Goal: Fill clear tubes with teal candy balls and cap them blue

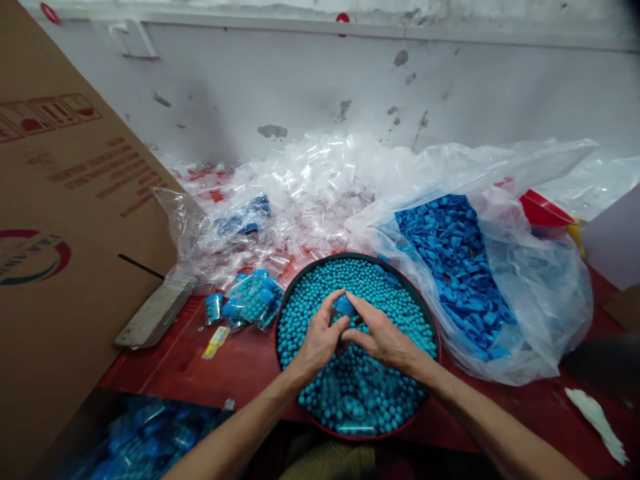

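Note:
Over a round tub of small turquoise balls, my left hand and my right hand meet. Between their fingertips is a blue cap, gripped from both sides. Whether a clear cup sits beneath the cap is hidden by my fingers and thumbs. A clear plastic cup lies among the balls at the tub's near side. To the left, on the red table, filled cups with blue caps are piled, with one more capped cup beside them.
A plastic bag of blue caps lies right of the tub. Behind it spread many clear cups. A large cardboard box and a grey metal block stand left. Packed blue-capped cups fill the lower left, below the table edge.

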The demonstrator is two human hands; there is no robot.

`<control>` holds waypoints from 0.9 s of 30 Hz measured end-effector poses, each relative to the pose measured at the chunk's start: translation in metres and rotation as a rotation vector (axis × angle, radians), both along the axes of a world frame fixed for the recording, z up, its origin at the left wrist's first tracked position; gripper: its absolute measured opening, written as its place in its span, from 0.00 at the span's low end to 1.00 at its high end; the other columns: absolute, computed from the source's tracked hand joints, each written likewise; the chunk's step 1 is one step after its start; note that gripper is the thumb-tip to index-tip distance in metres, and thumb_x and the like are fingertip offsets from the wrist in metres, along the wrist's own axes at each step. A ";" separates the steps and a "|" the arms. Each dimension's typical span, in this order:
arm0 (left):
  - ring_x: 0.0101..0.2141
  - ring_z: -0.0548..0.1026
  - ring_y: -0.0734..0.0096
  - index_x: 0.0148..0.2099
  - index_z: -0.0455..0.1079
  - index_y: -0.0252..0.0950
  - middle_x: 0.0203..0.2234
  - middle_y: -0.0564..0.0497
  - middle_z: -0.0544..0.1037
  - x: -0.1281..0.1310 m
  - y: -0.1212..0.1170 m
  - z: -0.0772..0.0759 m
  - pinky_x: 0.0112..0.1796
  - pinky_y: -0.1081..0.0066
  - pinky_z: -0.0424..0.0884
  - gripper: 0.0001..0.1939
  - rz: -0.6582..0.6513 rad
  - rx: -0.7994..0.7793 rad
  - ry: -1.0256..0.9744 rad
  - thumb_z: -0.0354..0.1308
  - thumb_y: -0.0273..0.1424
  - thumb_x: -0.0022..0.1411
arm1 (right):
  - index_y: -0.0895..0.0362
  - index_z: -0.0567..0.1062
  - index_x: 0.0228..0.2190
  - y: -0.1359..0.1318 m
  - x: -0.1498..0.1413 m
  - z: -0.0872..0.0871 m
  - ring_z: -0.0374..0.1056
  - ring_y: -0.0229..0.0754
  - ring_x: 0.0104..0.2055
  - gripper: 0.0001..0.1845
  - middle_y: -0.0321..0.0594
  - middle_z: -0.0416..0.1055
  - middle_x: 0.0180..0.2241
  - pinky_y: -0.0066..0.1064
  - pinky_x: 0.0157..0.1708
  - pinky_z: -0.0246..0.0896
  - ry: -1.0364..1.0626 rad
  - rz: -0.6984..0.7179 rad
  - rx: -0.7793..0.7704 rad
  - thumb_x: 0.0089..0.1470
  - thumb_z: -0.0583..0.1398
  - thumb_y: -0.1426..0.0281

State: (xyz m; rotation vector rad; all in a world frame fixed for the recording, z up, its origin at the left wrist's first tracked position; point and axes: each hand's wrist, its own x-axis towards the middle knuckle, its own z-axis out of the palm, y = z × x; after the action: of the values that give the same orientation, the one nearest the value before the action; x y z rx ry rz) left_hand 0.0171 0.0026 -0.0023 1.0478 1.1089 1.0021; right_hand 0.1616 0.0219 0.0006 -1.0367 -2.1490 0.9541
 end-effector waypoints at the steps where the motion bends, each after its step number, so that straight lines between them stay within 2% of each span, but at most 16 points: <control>1: 0.19 0.63 0.81 0.53 0.54 0.39 0.23 0.57 0.66 0.001 0.000 0.000 0.21 0.78 0.60 0.24 0.021 0.006 -0.019 0.53 0.32 0.53 | 0.61 0.51 0.55 -0.003 -0.001 0.000 0.54 0.49 0.52 0.40 0.52 0.55 0.51 0.39 0.48 0.53 -0.037 0.036 0.030 0.44 0.60 0.62; 3: 0.22 0.63 0.80 0.50 0.57 0.37 0.24 0.56 0.67 0.001 0.000 -0.001 0.25 0.78 0.60 0.22 0.036 0.001 -0.055 0.54 0.31 0.52 | 0.61 0.47 0.55 -0.006 -0.002 -0.001 0.55 0.50 0.51 0.47 0.53 0.55 0.50 0.40 0.46 0.56 -0.102 0.058 0.064 0.39 0.63 0.60; 8: 0.22 0.61 0.81 0.43 0.58 0.36 0.22 0.58 0.64 0.004 0.000 -0.002 0.24 0.79 0.57 0.16 0.005 0.012 -0.105 0.54 0.32 0.52 | 0.60 0.52 0.51 -0.006 -0.007 0.000 0.61 0.47 0.43 0.37 0.47 0.61 0.42 0.38 0.38 0.61 -0.141 -0.005 0.190 0.41 0.60 0.65; 14: 0.24 0.63 0.80 0.39 0.58 0.36 0.22 0.57 0.65 0.012 -0.004 0.001 0.26 0.79 0.59 0.12 0.093 -0.004 -0.107 0.55 0.30 0.51 | 0.59 0.54 0.48 -0.006 -0.008 -0.014 0.62 0.44 0.35 0.35 0.44 0.61 0.35 0.35 0.32 0.62 -0.083 -0.027 0.302 0.38 0.60 0.67; 18: 0.25 0.65 0.79 0.37 0.58 0.36 0.23 0.57 0.67 0.015 -0.007 -0.001 0.28 0.78 0.61 0.12 0.098 -0.006 -0.125 0.55 0.30 0.50 | 0.59 0.54 0.47 -0.010 -0.009 -0.023 0.61 0.43 0.33 0.35 0.43 0.61 0.34 0.34 0.30 0.62 -0.019 -0.051 0.344 0.37 0.60 0.68; 21: 0.23 0.64 0.80 0.38 0.59 0.36 0.22 0.58 0.66 0.013 -0.005 0.000 0.26 0.79 0.60 0.12 0.105 0.005 -0.073 0.56 0.32 0.50 | 0.59 0.54 0.50 -0.011 -0.012 -0.015 0.62 0.45 0.35 0.36 0.45 0.62 0.37 0.35 0.31 0.62 -0.110 -0.041 0.285 0.39 0.60 0.64; 24: 0.19 0.62 0.82 0.40 0.60 0.36 0.19 0.59 0.63 0.002 0.003 0.007 0.21 0.80 0.58 0.14 0.102 0.042 0.043 0.56 0.34 0.50 | 0.55 0.51 0.53 -0.002 -0.003 0.004 0.64 0.46 0.39 0.38 0.45 0.63 0.41 0.36 0.34 0.61 -0.252 0.027 0.191 0.43 0.59 0.59; 27: 0.20 0.65 0.80 0.44 0.58 0.38 0.24 0.58 0.66 -0.031 0.018 0.012 0.22 0.78 0.62 0.19 0.128 0.101 0.132 0.56 0.35 0.50 | 0.54 0.55 0.52 0.011 0.030 0.019 0.63 0.44 0.43 0.28 0.44 0.65 0.43 0.35 0.41 0.57 -0.321 -0.051 0.133 0.51 0.54 0.61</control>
State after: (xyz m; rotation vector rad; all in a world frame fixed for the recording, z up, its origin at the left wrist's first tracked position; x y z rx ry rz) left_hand -0.0140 0.0204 0.0093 1.1489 1.2567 1.1132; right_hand 0.1913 0.0329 0.0191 -1.2400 -2.3928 0.6444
